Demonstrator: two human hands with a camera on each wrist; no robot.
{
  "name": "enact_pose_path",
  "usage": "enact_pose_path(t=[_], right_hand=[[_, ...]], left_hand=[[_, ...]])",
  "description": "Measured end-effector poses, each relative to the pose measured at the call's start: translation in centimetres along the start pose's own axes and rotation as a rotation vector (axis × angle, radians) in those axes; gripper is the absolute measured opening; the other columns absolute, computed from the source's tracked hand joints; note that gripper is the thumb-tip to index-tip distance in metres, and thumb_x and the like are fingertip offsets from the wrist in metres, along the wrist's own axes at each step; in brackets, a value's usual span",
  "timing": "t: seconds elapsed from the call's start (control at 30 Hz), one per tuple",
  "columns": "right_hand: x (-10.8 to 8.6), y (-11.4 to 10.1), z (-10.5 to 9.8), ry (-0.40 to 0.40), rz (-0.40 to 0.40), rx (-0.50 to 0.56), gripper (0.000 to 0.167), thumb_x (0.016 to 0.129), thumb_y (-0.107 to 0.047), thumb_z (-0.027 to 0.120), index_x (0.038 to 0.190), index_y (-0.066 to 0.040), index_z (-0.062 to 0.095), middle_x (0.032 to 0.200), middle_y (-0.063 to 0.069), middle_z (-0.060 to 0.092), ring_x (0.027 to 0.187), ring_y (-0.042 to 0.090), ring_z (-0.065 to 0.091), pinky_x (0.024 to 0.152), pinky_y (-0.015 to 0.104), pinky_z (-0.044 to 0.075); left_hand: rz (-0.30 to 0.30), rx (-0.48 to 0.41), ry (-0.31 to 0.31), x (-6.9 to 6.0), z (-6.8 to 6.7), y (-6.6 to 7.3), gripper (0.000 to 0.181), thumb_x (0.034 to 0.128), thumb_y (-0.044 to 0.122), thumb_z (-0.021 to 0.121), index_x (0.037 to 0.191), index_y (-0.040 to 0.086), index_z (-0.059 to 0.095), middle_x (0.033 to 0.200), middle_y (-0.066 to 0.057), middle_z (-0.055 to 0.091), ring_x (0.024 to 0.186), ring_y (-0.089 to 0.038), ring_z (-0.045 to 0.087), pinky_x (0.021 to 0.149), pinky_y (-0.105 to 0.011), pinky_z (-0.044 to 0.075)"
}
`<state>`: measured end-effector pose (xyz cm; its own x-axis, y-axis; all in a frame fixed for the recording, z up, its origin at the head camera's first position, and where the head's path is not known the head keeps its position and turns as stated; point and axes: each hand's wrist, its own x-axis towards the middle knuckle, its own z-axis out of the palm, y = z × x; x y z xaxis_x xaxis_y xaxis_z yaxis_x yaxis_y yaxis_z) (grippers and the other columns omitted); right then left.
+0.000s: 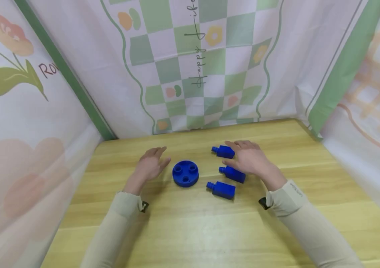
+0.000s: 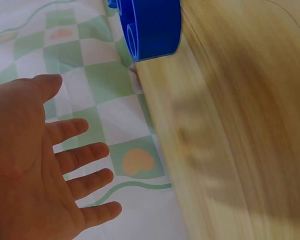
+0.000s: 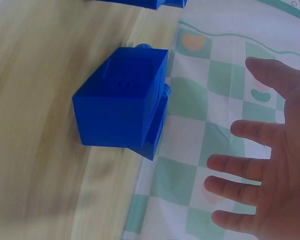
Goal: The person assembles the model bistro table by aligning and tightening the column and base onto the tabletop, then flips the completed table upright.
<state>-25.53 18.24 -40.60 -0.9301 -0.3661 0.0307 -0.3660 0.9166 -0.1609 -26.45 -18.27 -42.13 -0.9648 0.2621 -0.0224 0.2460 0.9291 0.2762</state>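
Observation:
A round blue base (image 1: 185, 174) with three raised sockets lies on the table between the two hands. To its right lie three blue bottle-shaped blocks: a far one (image 1: 225, 151), a middle one (image 1: 232, 174) and a near one (image 1: 222, 190), necks pointing left. My left hand (image 1: 150, 165) hovers just left of the base, fingers spread and holding nothing. In the left wrist view the base (image 2: 157, 30) shows at the top, apart from the fingers. Over the far and middle blocks hovers my right hand (image 1: 249, 158), fingers extended; the right wrist view shows a block (image 3: 112, 120) apart from it.
The wooden table (image 1: 190, 230) ends at a printed curtain (image 1: 206, 67) behind. More fabric hangs at the left (image 1: 36, 149) and right (image 1: 360, 111) sides. Each sleeve cuff has a dark strap piece (image 1: 264, 203) under it.

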Motion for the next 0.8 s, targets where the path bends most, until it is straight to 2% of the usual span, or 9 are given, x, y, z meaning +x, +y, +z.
enact_pose_path(t=[0.23, 0.5, 0.8], right_hand=[[-0.2, -0.3, 0.3, -0.016, -0.022, 0.001, 0.080, 0.094, -0.066, 0.051, 0.155, -0.016, 0.036, 0.149, 0.023, 0.049, 0.138, 0.047, 0.042, 0.114, 0.065, 0.031], [-0.5, -0.7, 0.7, -0.030, -0.018, 0.002, 0.076, 0.094, -0.058, 0.058, 0.153, -0.014, 0.040, 0.147, 0.026, 0.049, 0.137, 0.051, 0.042, 0.110, 0.067, 0.035], [-0.8, -1.1, 0.6, -0.058, -0.039, 0.005, 0.070, 0.095, -0.051, 0.060, 0.151, -0.012, 0.043, 0.148, 0.026, 0.048, 0.138, 0.051, 0.040, 0.111, 0.067, 0.034]], left_hand=[[0.033, -0.009, -0.010, -0.1, 0.6, -0.2, 0.061, 0.1050, 0.049, 0.041, 0.157, 0.018, 0.031, 0.158, -0.018, 0.037, 0.148, -0.039, 0.032, 0.121, -0.056, 0.028], [0.082, 0.005, -0.039, -0.2, 1.2, -0.4, 0.059, 0.1060, 0.049, 0.037, 0.157, 0.021, 0.031, 0.158, -0.018, 0.037, 0.147, -0.039, 0.034, 0.118, -0.056, 0.034], [0.128, 0.012, -0.022, -0.2, 1.5, -0.3, 0.053, 0.1068, 0.039, 0.042, 0.155, 0.017, 0.036, 0.153, -0.019, 0.042, 0.143, -0.039, 0.039, 0.116, -0.054, 0.037]])
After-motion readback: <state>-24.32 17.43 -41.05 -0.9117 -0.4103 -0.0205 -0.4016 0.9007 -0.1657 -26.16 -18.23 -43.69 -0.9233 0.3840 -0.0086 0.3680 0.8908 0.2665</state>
